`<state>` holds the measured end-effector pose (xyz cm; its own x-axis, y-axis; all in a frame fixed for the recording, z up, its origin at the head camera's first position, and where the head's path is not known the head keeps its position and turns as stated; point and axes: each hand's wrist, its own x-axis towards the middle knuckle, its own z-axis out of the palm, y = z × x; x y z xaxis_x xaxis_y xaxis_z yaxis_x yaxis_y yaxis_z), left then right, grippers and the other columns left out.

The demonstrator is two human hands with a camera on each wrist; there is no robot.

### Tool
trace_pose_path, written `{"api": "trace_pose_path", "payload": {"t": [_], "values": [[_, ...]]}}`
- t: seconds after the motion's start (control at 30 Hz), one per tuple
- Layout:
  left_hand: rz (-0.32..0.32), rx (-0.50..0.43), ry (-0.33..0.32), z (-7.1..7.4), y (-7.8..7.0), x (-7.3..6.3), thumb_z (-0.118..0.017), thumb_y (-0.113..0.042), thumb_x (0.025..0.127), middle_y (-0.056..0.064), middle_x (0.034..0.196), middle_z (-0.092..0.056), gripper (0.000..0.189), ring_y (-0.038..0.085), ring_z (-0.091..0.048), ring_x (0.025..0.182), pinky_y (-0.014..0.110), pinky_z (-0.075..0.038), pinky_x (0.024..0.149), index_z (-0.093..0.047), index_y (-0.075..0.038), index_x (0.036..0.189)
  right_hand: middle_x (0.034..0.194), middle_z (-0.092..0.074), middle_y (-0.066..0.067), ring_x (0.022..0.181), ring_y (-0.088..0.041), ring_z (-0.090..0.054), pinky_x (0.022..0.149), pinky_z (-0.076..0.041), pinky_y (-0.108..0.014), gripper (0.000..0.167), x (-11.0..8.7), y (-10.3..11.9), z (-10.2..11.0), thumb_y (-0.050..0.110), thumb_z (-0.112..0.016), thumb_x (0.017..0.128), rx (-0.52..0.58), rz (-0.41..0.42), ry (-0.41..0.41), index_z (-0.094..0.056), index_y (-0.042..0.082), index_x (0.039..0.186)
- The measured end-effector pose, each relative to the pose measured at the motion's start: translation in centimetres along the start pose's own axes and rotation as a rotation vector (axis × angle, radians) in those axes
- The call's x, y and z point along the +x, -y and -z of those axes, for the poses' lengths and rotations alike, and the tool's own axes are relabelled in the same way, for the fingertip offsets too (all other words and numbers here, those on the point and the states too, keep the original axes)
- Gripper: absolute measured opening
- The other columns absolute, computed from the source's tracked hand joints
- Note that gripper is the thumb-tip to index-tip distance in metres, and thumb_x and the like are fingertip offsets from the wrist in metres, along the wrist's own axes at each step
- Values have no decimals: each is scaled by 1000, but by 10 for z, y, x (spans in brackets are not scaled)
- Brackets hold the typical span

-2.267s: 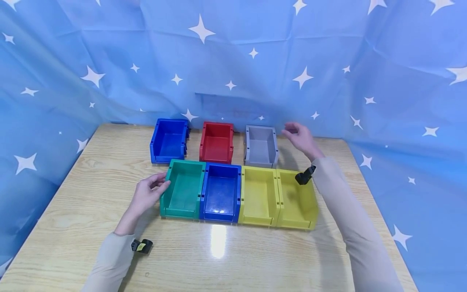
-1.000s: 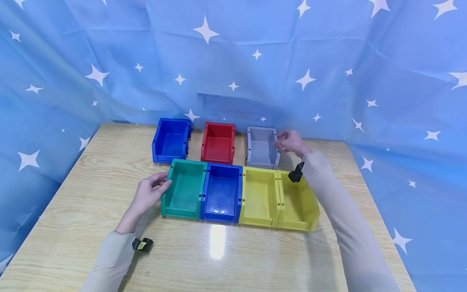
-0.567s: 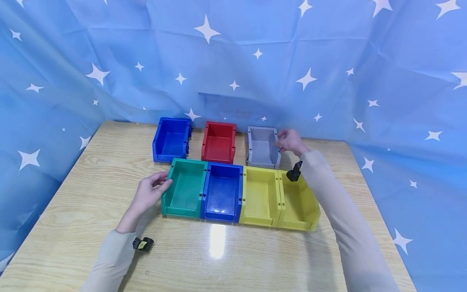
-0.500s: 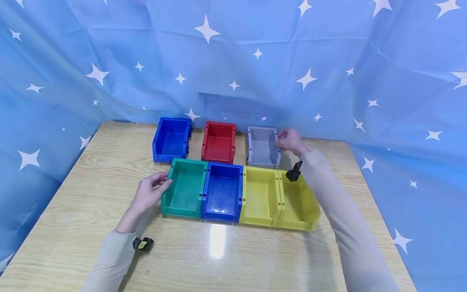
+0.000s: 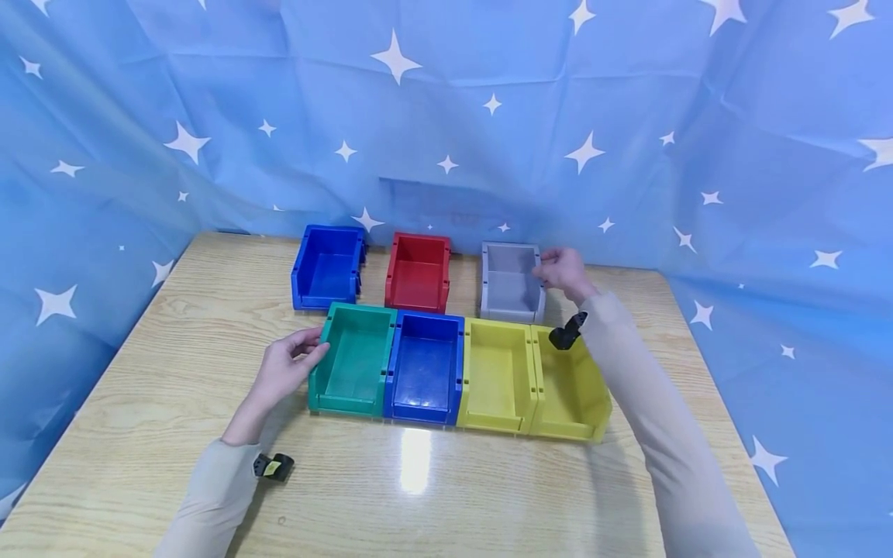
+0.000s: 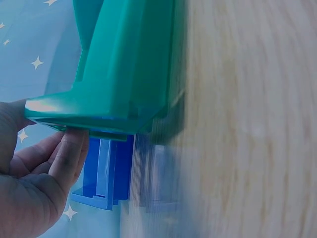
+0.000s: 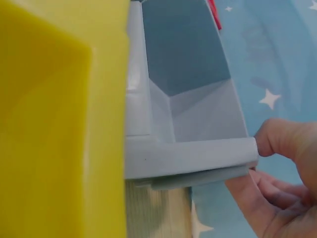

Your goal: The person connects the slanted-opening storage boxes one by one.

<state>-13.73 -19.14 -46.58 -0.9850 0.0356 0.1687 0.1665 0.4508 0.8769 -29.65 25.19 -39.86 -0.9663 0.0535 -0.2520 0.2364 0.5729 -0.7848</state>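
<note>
Across the middle of the wooden table [image 5: 488, 496], four bins stand in one row, walls touching — one green bin [image 5: 357, 356], one blue bin [image 5: 424, 372] and two yellow bins [image 5: 497, 372]. My left hand [image 5: 286, 364] pinches the green bin's left wall between thumb and fingers. Farther back, three bins stand apart from one another: a second blue bin [image 5: 326, 267], a red bin [image 5: 417, 283] and, at the right end, a gray bin [image 5: 509, 287]. My right hand [image 5: 563, 273] is clamped on the gray bin's right wall; whether its front touches the yellow bins, I can't quite tell. In all seven I see down to the plastic floor. Behind everything hangs a starred curtain [image 5: 446, 101].
</note>
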Motion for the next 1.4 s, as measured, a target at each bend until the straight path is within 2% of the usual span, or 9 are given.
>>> {"api": "trace_pose_path", "payload": {"t": [0.17, 0.23, 0.4, 0.77, 1.03, 1.13, 1.4], "values": [[4, 1, 6, -1, 0, 0, -62, -5, 89, 21, 94, -65, 29, 15, -59, 85, 13, -49, 71, -60, 12, 113, 112, -52, -23, 96, -37, -58, 70, -55, -26, 49, -5, -6, 8, 1, -62, 85, 38, 25, -54, -44, -12, 128], [3, 0, 4, -1, 1, 0, -62, -6, 90, 21, 94, -66, 29, 13, -58, 85, 12, -49, 71, -61, 12, 113, 108, -52, -21, 91, -34, -59, 66, -55, -23, 48, -9, -8, 13, 1, -62, 85, 60, 39, -78, -45, -11, 128], [-15, -1, -10, -3, 2, 0, -63, -4, 89, 21, 92, -66, 28, 7, -57, 82, 11, -48, 71, -61, 12, 112, 101, -52, -15, 71, -12, -58, 61, -53, -18, 45, -18, -8, 26, 1, -61, 85, 74, 52, -131, -46, -10, 125], [-78, 30, -47, -5, 1, 3, -64, 2, 85, 20, 89, -67, 24, 4, -58, 76, 9, -47, 70, -63, 12, 106, 88, -52, -5, 59, -3, -54, 57, -51, -17, 44, -42, -7, 61, 1, -59, 85, 52, 69, -179, -46, -11, 125], [-97, 30, -89, -6, 0, 2, -63, 6, 82, 20, 85, -67, 20, 2, -58, 71, 8, -47, 67, -65, 12, 101, 85, -54, 0, 63, -2, -54, 58, -52, -17, 44, -65, -7, 79, 3, -59, 86, 18, 102, -177, -46, -10, 126], [-93, 27, -104, -6, 0, 2, -63, 6, 81, 20, 84, -67, 20, 1, -57, 70, 7, -47, 68, -66, 12, 100, 78, -56, 5, 62, -1, -54, 57, -51, -17, 44, -75, -8, 85, 2, -59, 86, 14, 122, -178, -46, -11, 125], [-77, 18, -105, -3, -1, 1, -63, 7, 81, 22, 87, -67, 20, 0, -57, 71, 9, -48, 69, -66, 13, 100, 71, -54, 14, 65, 0, -53, 57, -52, -17, 44, -97, -15, 96, 0, -57, 85, -3, 142, -194, -45, -12, 125]]}}
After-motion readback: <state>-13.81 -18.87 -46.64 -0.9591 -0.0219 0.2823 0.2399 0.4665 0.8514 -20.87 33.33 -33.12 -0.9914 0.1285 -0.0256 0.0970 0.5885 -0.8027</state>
